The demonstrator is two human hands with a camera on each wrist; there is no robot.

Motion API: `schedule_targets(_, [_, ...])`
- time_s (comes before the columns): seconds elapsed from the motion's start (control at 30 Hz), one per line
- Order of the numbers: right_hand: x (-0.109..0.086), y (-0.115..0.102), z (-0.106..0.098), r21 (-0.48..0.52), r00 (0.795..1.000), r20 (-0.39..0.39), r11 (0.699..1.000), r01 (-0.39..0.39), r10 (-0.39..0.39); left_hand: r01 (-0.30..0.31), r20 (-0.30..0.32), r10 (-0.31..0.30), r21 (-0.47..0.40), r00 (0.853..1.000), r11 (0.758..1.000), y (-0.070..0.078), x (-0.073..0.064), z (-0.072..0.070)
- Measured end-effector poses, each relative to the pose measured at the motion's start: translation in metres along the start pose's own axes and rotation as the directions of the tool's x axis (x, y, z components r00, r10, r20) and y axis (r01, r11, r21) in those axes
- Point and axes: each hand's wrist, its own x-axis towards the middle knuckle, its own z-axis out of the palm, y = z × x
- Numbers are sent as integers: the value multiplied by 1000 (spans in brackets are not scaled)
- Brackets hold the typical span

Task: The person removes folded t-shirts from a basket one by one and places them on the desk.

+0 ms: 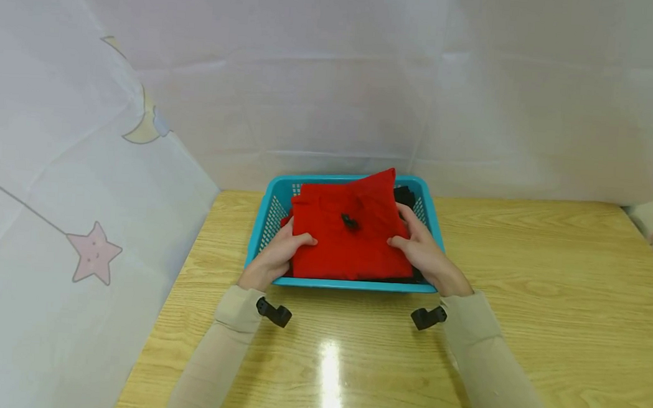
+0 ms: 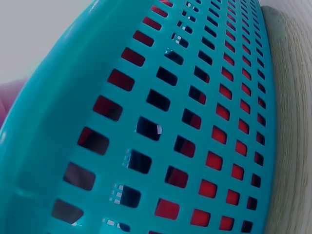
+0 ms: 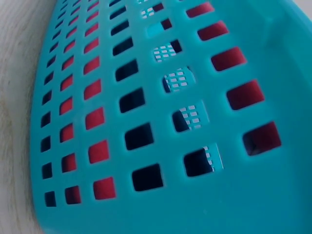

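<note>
A folded red cloth (image 1: 352,249) with a small dark mark in its middle lies at the mouth of a blue plastic basket (image 1: 355,285). My left hand (image 1: 279,251) grips its left edge, thumb on top and fingers underneath. On the opposite side my right hand (image 1: 426,250) holds the right edge the same way. The cloth's far right corner stands raised. Black cloth (image 1: 405,196) shows in the basket behind my right hand. Both wrist views are filled by the basket's perforated side (image 2: 53,97), with red and dark cloth behind the holes; the hands' grip is hidden there.
The basket stands on a wooden table (image 1: 523,291), close to its back edge. A pale fabric sheet (image 1: 338,105) hangs behind, and another with a star print (image 1: 93,252) is at the left.
</note>
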Motion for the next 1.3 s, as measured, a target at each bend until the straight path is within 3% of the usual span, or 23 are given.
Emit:
schedule_targets(0.47, [-5, -3, -3, 66, 998, -48, 997, 35, -32, -28, 28, 30, -69, 999, 997, 1, -5, 1])
schedule_targets(0.8, [-7, -4, -3, 108, 993, -95, 991, 81, -71, -66, 11, 67, -83, 998, 994, 1, -6, 2])
schedule_targets(1.3, [-14, -10, -4, 164, 992, -121, 984, 68, -48, -111, 69, 123, -151, 990, 982, 3, -8, 1])
